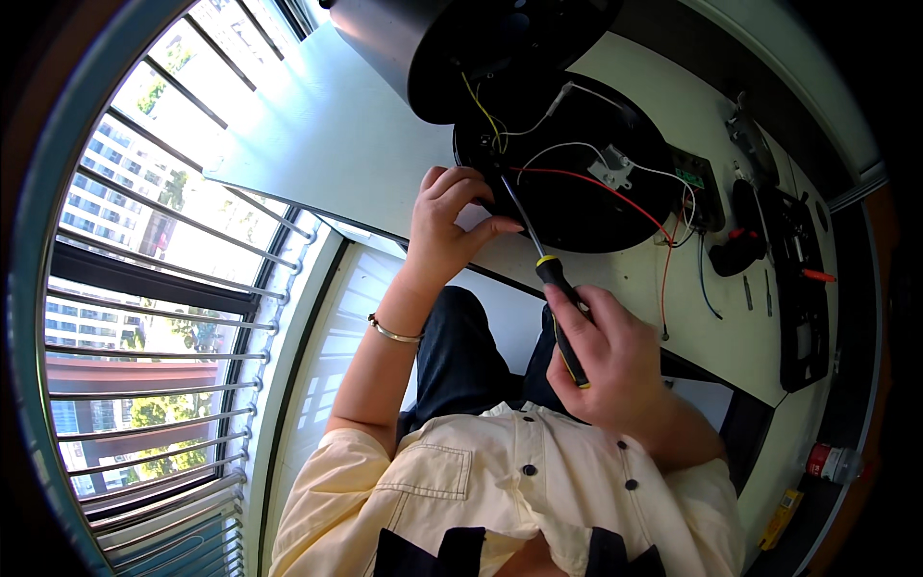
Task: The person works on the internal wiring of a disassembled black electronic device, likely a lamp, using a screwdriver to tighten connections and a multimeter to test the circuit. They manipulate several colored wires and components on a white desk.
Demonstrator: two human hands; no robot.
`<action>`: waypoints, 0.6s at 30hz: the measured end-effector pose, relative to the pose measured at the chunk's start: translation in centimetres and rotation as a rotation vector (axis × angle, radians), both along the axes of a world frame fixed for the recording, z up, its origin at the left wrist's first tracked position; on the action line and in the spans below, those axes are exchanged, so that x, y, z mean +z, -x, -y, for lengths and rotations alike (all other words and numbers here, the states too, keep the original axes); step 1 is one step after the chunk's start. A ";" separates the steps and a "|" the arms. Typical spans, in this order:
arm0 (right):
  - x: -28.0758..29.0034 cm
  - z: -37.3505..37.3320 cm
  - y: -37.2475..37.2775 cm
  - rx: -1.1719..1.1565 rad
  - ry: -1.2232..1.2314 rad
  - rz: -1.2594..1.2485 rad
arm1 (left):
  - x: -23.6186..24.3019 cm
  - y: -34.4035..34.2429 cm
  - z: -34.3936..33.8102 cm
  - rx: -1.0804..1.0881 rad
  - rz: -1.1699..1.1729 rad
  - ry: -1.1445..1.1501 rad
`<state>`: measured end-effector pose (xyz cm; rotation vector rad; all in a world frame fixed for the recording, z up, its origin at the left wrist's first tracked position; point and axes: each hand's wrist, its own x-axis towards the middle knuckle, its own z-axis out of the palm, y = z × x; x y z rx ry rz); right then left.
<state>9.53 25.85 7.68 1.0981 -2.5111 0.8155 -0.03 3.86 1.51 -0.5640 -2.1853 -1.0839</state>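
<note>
My right hand grips a long yellow-and-black screwdriver, its shaft reaching up into a black round base near a small fitting with yellow wires. My left hand has its fingers curled on the base's near-left rim, left of the screwdriver tip; the tip itself is too small to make out clearly. A metal bracket lies inside the base among white and red wires. Behind, a black cylindrical housing lies tipped over, joined to the base by wires.
The white tabletop holds a circuit board, a black-and-red tool, small bits and a black tool case at right. A plastic bottle lies below at right. A barred window runs along the left.
</note>
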 end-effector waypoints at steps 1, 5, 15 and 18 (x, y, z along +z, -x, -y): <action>0.8 0.0 0.1 0.022 -0.136 -0.060 | -0.1 0.0 0.0 -0.005 -0.008 -0.009; 1.7 0.0 0.7 0.096 -0.321 -0.148 | -0.1 0.0 -0.1 -0.037 -0.050 -0.015; 2.0 -0.5 1.1 0.111 -0.320 -0.138 | 0.2 -0.6 -0.2 -0.059 -0.109 0.182; 2.4 -0.3 1.1 0.076 -0.098 0.076 | 0.1 -0.6 -0.3 -0.054 -0.099 0.152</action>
